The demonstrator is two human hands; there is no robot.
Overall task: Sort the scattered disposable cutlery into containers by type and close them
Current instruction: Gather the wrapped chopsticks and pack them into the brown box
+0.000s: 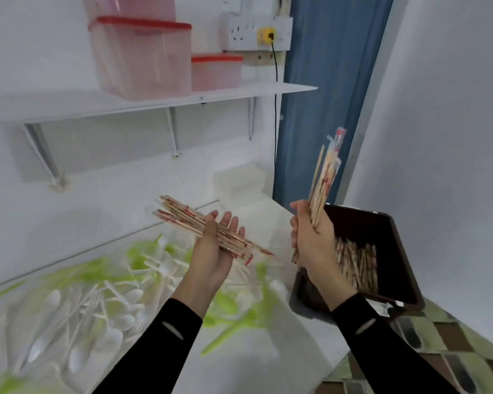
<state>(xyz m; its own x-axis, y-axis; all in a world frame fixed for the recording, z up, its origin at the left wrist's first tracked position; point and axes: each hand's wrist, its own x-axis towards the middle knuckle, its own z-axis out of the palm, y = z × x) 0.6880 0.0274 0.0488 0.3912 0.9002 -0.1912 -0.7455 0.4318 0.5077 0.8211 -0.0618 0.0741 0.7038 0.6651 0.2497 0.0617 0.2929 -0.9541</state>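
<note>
Fingers (228, 221) of your left hand (214, 251) lie nearly straight, palm up. The thumb presses down on a flat bundle (182, 214) of wrapped chopsticks, which crosses the palm and juts out past both sides. Your right hand (310, 237) has its fingers curled tight round a second lot, the upright bundle (323, 180), which stands almost vertical above the fist, with its lower tips poking out below. That makes two bundles, one in each hand. The sticks in either overlap and blur too much to count.

One brown box (387, 237) sits open at the right end of the counter (239, 365), just behind and below your right hand. A layer of loose chopsticks (359, 265) lies inside it, and your wrist covers part of them. Under your left arm sprawls a heap of white cutlery (97, 317) mixed with green cutlery (234, 322) — too smeared to count, or to tell spoons from forks with any certainty.

On the shelf (239, 91) you have three pink containers. The large pink container (143, 61) and the small pink container (217, 73) each sit under a red lid. The third pink container (128, 5) is stacked on the large one — the top edge of the view cuts it off.
</note>
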